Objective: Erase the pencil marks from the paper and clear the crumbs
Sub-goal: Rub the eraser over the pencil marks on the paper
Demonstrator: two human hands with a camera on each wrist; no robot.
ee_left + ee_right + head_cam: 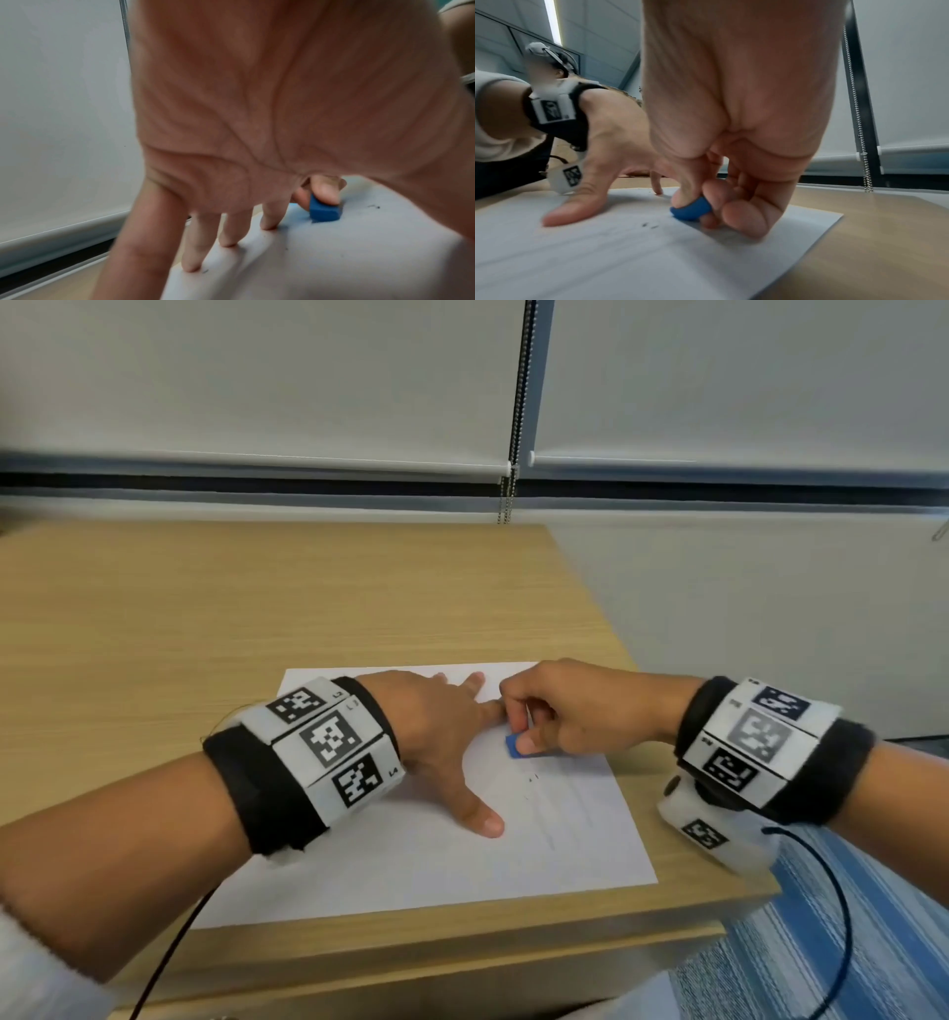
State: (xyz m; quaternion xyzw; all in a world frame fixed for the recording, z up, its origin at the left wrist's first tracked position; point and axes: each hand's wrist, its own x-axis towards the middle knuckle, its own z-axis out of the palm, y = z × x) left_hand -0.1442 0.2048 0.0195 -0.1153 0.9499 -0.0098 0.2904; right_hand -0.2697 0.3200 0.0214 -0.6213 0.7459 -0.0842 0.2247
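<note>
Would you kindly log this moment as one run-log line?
phase: erasing | right hand: pinches blue eraser on paper | left hand: pressed flat on paper | crumbs: present | table: wood

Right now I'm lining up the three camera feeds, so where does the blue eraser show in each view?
Head: the blue eraser sits just right of centre, pinched by the right hand on the paper.
Left wrist: lower right of centre, under a fingertip, past the left hand.
Right wrist: centre, low, between thumb and fingers.
Shared landmark: the dark crumbs on the paper beside the eraser.
</note>
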